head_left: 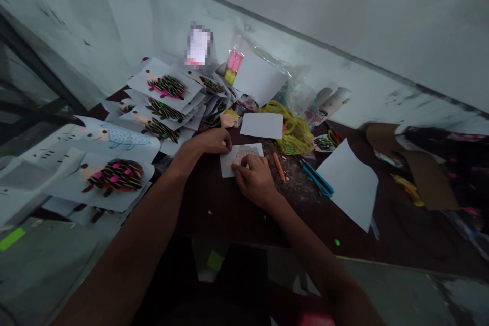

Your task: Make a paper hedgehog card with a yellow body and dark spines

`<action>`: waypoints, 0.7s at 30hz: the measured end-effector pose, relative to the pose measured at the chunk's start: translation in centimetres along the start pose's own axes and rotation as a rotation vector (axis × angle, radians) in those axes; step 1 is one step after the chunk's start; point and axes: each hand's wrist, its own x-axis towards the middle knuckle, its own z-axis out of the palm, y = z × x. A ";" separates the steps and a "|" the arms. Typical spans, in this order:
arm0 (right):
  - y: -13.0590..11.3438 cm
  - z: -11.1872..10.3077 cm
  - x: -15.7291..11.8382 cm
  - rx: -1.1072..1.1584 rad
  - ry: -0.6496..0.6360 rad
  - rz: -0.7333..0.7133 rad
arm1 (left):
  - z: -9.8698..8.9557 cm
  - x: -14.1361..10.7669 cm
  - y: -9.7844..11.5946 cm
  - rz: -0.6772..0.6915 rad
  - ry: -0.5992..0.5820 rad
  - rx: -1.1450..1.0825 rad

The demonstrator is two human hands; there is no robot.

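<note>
A small white card (226,169) with a hedgehog drawing in pale orange-brown lines lies on the dark table in front of me. Over its lower middle is my right hand (255,175), fingers curled and pressed together on the drawing; whatever sits under the fingertips is hidden. My left hand (216,141) rests by the card's upper left corner with bent, closed fingers, and I cannot make out what they hold. A blank white card (262,125) lies just beyond. Right of the drawing are an orange stick like a crayon (279,167) and blue-handled scissors (317,178).
Stacked cards with hedgehogs in dark, striped clay (166,86) fill the left, beside a white plastic piece (23,173). Yellow netting (292,132), plastic bags and a packet of pink and yellow clay (234,67) stand by the wall. A white sheet (351,183) and brown cardboard (431,173) lie right.
</note>
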 end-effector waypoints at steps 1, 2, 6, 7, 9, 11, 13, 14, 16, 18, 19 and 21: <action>0.1 0.0 0.0 0.015 0.001 0.006 | 0.0 0.0 0.0 0.001 0.002 -0.004; 0.2 0.0 0.0 0.045 0.002 0.014 | 0.0 0.0 0.0 0.003 0.004 -0.007; 0.9 0.1 -0.2 0.198 0.049 0.076 | -0.1 -0.1 0.2 0.002 0.001 -0.016; 1.1 0.1 -0.3 0.204 0.069 0.093 | -0.1 -0.1 0.3 -0.002 -0.002 -0.013; 1.4 0.1 -0.6 0.171 0.093 0.116 | -0.2 -0.2 0.4 -0.010 -0.003 0.001; 1.5 0.2 -1.0 0.126 0.093 0.112 | -0.2 -0.2 0.4 -0.013 -0.005 0.019; 1.5 0.2 -1.2 0.098 0.089 0.086 | -0.2 -0.2 0.5 -0.009 -0.007 0.032; 1.5 0.2 -1.3 0.090 0.086 0.067 | -0.2 -0.3 0.5 -0.006 -0.008 0.036; 1.3 0.2 -1.4 0.084 0.075 0.033 | -0.2 -0.3 0.5 -0.006 -0.007 0.040; 1.1 0.1 -1.4 0.077 0.054 0.018 | -0.1 -0.3 0.6 -0.007 -0.006 0.038; 1.0 0.1 -1.3 0.072 0.045 0.018 | -0.1 -0.3 0.6 -0.010 -0.005 0.036; 0.8 -0.1 -1.3 0.058 0.026 0.019 | -0.1 -0.3 0.6 -0.016 0.000 0.034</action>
